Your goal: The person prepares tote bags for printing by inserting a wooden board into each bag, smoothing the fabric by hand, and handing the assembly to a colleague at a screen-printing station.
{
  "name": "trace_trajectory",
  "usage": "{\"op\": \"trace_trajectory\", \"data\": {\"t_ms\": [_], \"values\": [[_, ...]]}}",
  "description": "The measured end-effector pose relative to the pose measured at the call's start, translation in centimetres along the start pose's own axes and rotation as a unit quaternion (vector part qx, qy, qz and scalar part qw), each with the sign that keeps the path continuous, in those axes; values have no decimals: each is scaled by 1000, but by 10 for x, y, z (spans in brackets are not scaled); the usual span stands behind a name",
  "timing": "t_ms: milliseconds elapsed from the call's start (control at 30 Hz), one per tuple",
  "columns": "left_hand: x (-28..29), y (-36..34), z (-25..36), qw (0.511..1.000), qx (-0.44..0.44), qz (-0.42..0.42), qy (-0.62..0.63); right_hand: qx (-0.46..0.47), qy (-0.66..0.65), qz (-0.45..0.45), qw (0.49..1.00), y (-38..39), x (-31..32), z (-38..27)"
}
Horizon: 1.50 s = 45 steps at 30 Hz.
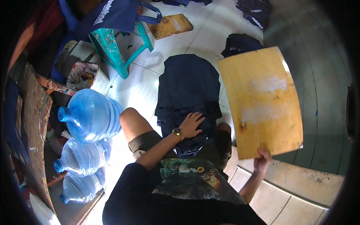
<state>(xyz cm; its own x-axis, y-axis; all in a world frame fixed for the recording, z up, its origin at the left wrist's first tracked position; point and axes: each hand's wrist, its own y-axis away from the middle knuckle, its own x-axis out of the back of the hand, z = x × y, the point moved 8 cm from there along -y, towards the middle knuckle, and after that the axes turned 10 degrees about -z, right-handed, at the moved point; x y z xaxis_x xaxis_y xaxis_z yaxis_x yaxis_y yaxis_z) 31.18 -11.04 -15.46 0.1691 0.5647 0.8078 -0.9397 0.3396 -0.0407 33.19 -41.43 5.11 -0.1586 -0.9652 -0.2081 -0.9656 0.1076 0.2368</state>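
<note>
My left hand (192, 125), with a gold watch (177, 132) on its wrist, lies flat with fingers spread. It rests on a pile of dark navy cloth pieces (189, 80), which look like fabric bags, between my knees. Off to the right, my right hand (262, 159) grips the lower edge of a yellow board (262, 105). The board is rectangular, with whitish worn patches and dark stains, and is raised beside the pile. Its near edge hides part of my right fingers.
Blue water jugs (92, 116) lie on their sides at left, by a paint-stained bin (84, 75). A green stool (120, 52) bears a navy bag (112, 15). Another yellow board (170, 26) and dark cloth (242, 43) lie on the tiles. A greenish wall (318, 93) stands right.
</note>
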Motion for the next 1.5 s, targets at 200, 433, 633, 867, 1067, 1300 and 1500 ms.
{"op": "trace_trajectory", "data": {"t_ms": [200,433,633,867,1067,1300,1500], "values": [[-64,-31,-42,988,5,-117,-97,-26,172,23,985,37,109,-27],[30,-46,-30,975,-36,-184,119,235,334,-87,908,79,131,-70],[97,-34,-68,930,93,-33,355,163,198,-52,965,80,147,-52],[164,-44,-66,951,63,76,293,132,187,-93,969,48,94,34],[140,-39,-51,946,108,-99,288,-267,-20,-138,953,-33,55,192],[95,27,-169,873,453,149,103,-323,-60,-161,931,-54,66,243],[1,50,-232,777,539,16,325,-332,-67,-173,925,-62,72,261]]}}
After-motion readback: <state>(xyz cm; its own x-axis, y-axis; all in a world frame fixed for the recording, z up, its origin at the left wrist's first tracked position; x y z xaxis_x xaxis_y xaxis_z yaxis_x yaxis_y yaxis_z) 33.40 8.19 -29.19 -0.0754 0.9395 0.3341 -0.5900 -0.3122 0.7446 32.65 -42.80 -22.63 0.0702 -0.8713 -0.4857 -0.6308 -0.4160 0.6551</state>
